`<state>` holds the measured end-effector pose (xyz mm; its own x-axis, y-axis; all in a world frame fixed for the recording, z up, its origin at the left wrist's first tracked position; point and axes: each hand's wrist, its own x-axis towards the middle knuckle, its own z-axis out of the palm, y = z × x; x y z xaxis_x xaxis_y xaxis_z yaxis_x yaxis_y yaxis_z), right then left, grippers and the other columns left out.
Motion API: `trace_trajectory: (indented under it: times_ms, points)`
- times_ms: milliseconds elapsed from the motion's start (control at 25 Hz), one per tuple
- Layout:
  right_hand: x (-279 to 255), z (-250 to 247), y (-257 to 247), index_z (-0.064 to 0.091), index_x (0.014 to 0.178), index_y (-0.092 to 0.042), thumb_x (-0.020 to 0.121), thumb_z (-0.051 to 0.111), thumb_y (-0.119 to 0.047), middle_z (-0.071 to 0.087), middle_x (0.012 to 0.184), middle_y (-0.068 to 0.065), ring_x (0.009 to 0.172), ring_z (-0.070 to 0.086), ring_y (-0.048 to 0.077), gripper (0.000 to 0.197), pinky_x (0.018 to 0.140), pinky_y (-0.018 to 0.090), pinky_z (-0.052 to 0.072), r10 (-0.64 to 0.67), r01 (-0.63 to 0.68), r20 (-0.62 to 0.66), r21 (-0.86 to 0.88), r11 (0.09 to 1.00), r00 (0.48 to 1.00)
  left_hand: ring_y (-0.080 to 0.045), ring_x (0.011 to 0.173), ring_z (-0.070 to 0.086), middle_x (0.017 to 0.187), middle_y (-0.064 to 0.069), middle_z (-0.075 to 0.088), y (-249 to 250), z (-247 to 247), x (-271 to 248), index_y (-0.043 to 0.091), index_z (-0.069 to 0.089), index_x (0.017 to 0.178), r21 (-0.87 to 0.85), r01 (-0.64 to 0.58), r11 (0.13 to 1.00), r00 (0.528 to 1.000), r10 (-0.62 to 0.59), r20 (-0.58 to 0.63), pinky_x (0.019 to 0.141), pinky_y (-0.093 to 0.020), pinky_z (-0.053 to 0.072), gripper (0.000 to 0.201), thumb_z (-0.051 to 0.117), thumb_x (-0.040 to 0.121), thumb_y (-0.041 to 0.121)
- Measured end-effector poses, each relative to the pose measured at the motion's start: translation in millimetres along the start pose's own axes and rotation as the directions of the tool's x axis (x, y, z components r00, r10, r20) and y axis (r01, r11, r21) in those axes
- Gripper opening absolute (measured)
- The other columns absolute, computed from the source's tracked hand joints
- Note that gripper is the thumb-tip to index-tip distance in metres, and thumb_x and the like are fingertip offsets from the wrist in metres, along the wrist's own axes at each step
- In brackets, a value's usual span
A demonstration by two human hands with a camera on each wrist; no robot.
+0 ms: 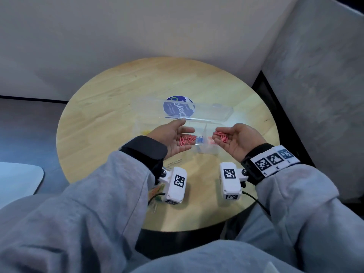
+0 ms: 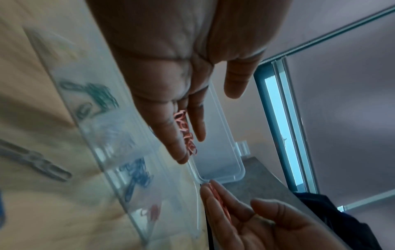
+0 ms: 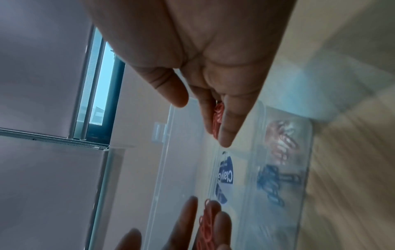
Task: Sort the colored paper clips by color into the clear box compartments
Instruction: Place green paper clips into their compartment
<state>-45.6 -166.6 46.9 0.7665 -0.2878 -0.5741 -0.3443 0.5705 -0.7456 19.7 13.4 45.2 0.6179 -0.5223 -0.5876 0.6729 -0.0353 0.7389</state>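
Both hands hover palm-up over the box, facing each other with a gap between them. The left hand (image 1: 173, 137) lies flat with its fingers nearly straight, and a small bunch of pink clips (image 1: 187, 140) rests loose across those fingers; the thumb points away toward the lid and does not press on them. In the left wrist view the same clips (image 2: 185, 133) sit along the fingers, near the tips. The right hand (image 1: 234, 140) is gently cupped, fingers a little bent, with a second bunch of pink clips (image 1: 221, 136) lying on the fingers near the tips; the right wrist view shows them (image 3: 217, 118) tucked between two fingers, so the hand cradles rather than pinches them.

Just under and between the hands sits the clear box (image 1: 206, 148), open, its lid (image 1: 177, 109) standing up on the far side. Blue clips (image 1: 199, 139) lie in the compartment below the gap between the hands, and red clips (image 3: 280, 137) fill the end compartment next to them, beneath the right fingers. Green clips (image 2: 100, 96) show in another compartment toward the left; something yellow (image 1: 145, 132) shows at the box's left end, too blurred to name.

The box rests on a round wooden counter (image 1: 110, 107). A blue round sticker (image 1: 178, 107) shows through the lid. A few loose clips (image 1: 174, 162) lie on the counter by the left wrist
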Motion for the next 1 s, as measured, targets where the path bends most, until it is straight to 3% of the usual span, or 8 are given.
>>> trace_trajectory:
  times_ms: [120,240,320,400,520,680,840,1000]
  points:
    - [9.7,-10.9,-10.0,0.052,0.092,0.002,0.088,0.034,-0.007,0.050,0.086,0.016,0.074,0.053,0.025,0.021,0.060,0.027,0.055,0.011,-0.012,-0.029,-0.021,1.000,1.000,-0.019,0.077,0.057,0.085,-0.010,0.058,3.7,30.0,18.6,0.009,0.059,0.088,0.029,0.029,0.999,1.000,-0.029,0.005,0.078,-0.026,0.048,0.039,0.041,0.097,0.042]
    - [13.6,-14.1,-15.8,0.049,0.085,-0.002,0.088,0.034,-0.012,0.045,0.083,0.013,0.073,0.046,0.022,0.018,0.069,0.029,0.044,0.062,-0.062,0.044,0.005,0.998,0.997,-0.018,0.073,0.053,0.084,-0.009,0.053,6.5,52.5,33.5,0.009,0.058,0.087,0.048,0.046,0.998,0.999,-0.046,-0.004,0.072,-0.026,0.047,0.038,0.045,0.094,0.044]
    - [14.4,-13.6,-18.1,0.050,0.086,-0.001,0.089,0.034,-0.012,0.046,0.088,0.014,0.081,0.047,0.023,0.020,0.072,0.029,0.045,0.081,-0.080,0.067,-0.017,0.997,0.994,-0.016,0.072,0.048,0.083,-0.007,0.048,7.8,60.5,40.6,0.010,0.058,0.088,0.051,0.038,0.998,0.999,-0.037,-0.030,0.069,-0.024,0.045,0.038,0.046,0.093,0.046]
    - [13.7,-14.8,-19.1,0.052,0.091,0.001,0.090,0.035,-0.009,0.048,0.092,0.015,0.086,0.049,0.024,0.020,0.072,0.028,0.046,0.075,-0.072,0.051,-0.059,0.996,0.996,-0.014,0.074,0.045,0.083,-0.004,0.044,7.5,66.2,44.4,0.011,0.058,0.096,0.068,0.023,0.997,0.999,-0.020,-0.037,0.078,-0.025,0.044,0.038,0.045,0.093,0.047]
    - [10.9,-15.9,-16.5,0.055,0.092,-0.001,0.089,0.037,-0.004,0.051,0.086,0.012,0.076,0.051,0.020,0.019,0.070,0.025,0.047,0.015,-0.010,0.028,-0.158,0.987,0.999,-0.011,0.079,0.047,0.087,-0.001,0.047,9.2,63.4,42.2,0.014,0.059,0.101,0.115,-0.022,0.993,0.999,0.027,-0.040,0.093,-0.028,0.039,0.035,0.044,0.095,0.045]
    - [-1.7,-9.8,-11.2,0.058,0.086,-0.006,0.090,0.039,-0.001,0.055,0.081,0.010,0.074,0.056,0.020,0.021,0.079,0.030,0.051,-0.062,0.070,0.039,-0.287,0.955,0.997,-0.015,0.076,0.058,0.087,-0.003,0.057,14.0,42.9,23.4,0.016,0.057,0.088,0.180,-0.081,0.980,0.994,0.093,-0.058,0.071,-0.023,0.049,0.020,0.047,0.096,0.031]
    - [-16.2,5.3,1.4,0.056,0.082,-0.008,0.091,0.038,0.000,0.054,0.077,0.008,0.067,0.054,0.018,0.021,0.067,0.027,0.048,-0.071,0.109,0.102,-0.438,0.892,0.992,-0.012,0.053,0.054,0.072,-0.002,0.053,9.1,8.3,-6.3,0.014,0.055,0.082,0.388,-0.111,0.915,0.978,0.170,-0.119,0.043,-0.016,0.040,0.015,0.048,0.095,0.020]
    - [-19.1,15.8,22.3,0.055,0.081,-0.011,0.091,0.042,0.000,0.055,0.076,0.006,0.064,0.054,0.017,0.020,0.060,0.025,0.047,-0.054,0.139,0.160,-0.580,0.803,0.986,-0.014,0.057,0.051,0.072,-0.001,0.053,-0.9,-38.7,-25.8,0.020,0.053,0.076,0.572,-0.127,0.810,0.917,0.315,-0.243,0.051,-0.022,0.038,0.018,0.050,0.093,0.019]
